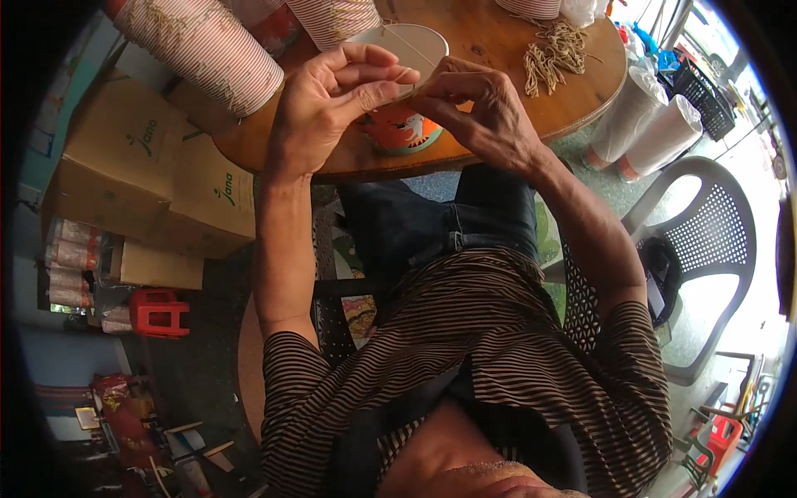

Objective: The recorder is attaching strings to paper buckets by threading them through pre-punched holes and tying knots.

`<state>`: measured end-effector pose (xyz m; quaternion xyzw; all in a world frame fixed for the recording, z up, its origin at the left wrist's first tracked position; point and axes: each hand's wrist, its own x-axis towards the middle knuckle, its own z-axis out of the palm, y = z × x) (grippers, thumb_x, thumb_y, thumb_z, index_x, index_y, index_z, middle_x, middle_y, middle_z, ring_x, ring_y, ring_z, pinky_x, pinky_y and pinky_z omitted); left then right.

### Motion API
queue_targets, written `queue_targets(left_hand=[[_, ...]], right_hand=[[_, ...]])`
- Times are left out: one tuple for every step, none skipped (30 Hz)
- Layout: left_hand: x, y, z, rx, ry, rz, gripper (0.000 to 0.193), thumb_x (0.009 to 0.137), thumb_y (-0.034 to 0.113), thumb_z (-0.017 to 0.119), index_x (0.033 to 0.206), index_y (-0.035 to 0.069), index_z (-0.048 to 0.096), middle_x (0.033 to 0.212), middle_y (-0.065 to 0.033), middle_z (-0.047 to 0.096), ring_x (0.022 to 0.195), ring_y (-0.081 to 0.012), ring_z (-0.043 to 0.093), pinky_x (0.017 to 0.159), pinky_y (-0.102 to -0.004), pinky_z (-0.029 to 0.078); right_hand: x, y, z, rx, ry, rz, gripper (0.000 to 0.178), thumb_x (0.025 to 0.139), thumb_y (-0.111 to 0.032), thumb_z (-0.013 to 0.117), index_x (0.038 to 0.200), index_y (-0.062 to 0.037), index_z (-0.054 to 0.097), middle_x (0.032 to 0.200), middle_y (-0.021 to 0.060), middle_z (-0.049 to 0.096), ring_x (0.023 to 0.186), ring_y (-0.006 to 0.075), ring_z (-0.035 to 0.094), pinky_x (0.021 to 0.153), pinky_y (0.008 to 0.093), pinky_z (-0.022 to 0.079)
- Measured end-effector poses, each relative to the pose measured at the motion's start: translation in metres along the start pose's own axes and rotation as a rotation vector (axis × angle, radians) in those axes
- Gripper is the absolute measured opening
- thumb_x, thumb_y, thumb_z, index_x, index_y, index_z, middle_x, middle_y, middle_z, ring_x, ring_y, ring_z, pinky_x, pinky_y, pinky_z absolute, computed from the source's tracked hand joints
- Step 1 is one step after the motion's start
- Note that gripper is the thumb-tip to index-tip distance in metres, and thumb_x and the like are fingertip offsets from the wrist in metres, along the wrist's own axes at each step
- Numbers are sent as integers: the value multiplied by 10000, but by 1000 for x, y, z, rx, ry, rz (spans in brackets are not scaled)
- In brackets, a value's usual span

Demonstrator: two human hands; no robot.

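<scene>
An orange paper bucket (402, 133) with a white inside stands near the table's front edge, between my hands. A thin pale string (410, 43) runs across its open mouth. My left hand (332, 101) is at the bucket's near left rim, thumb and forefinger pinched together, the other fingers curled loosely. From the right, my right hand (488, 106) pinches the string at the near rim, its fingertips close to those of the left. The short piece of string between the fingertips is mostly hidden by my fingers.
On the round wooden table (490, 48) lies a heap of pale strings (554, 58). Nested paper buckets (199, 50) lean at the left; another stack (336, 21) is behind. Cardboard boxes (124, 158) sit left, a grey plastic chair (706, 216) right, wrapped stacks (664, 133) beyond the table.
</scene>
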<state>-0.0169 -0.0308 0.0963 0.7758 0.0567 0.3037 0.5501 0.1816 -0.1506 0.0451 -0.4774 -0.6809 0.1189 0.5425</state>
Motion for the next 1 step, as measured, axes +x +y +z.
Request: queue_targets(left_hand=[[-1, 3, 5, 14, -1, 1, 275, 982, 3, 665, 1247, -27, 602, 1181, -210, 733, 1124, -210, 709, 977, -269, 560]], right_hand=[[0, 0, 2, -7, 13, -13, 172, 937, -149, 722, 1045, -40, 797, 1023, 113, 722, 905, 235, 710, 851, 344, 567]])
